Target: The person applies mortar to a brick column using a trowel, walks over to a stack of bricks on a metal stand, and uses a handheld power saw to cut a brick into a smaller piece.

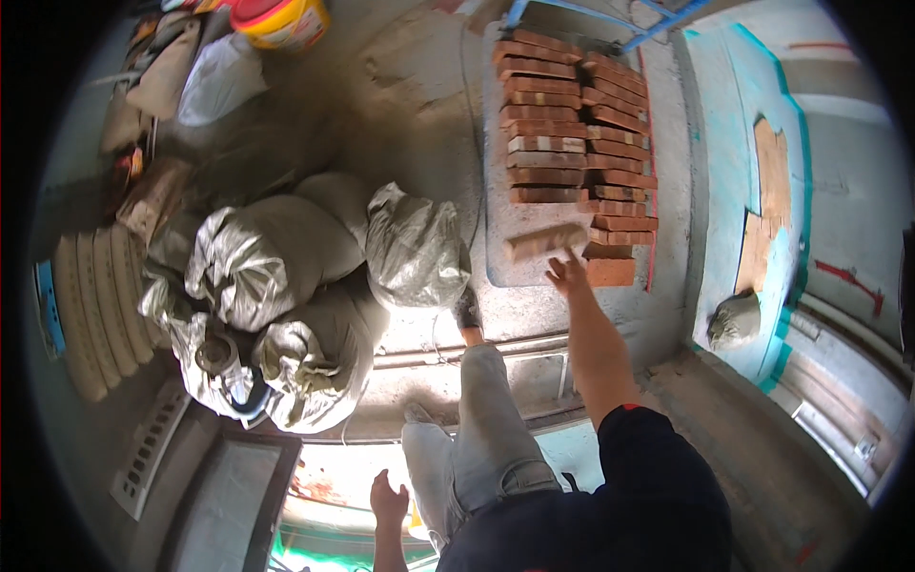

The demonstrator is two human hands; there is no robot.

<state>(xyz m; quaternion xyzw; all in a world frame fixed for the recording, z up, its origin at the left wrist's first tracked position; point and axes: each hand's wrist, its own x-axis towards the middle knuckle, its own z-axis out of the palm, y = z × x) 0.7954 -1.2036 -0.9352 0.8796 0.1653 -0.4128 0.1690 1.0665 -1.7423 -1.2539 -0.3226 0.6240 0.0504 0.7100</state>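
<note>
My right hand (569,274) reaches forward over a grey board (498,272), its fingers apart. Just beyond the fingertips is a single brick (545,242), smeared by motion and tilted. The fingers overlap its near edge, but no grip around it shows. Two rows of red bricks (545,127) stand side by side on the board, packed close together. Nearest to my right hand is a brick (610,273) at the front end of the right-hand row. Low beside my leg hangs my left hand (389,498), holding nothing, with thumb and fingers apart.
Several full woven sacks (315,238) crowd the left of the board. A yellow and red bucket (286,24) and a white bag (221,81) stand farther back. Blue metal bars (667,21) cross behind the bricks. A wall (729,162) rises on the right, with a small sack (734,321) by it.
</note>
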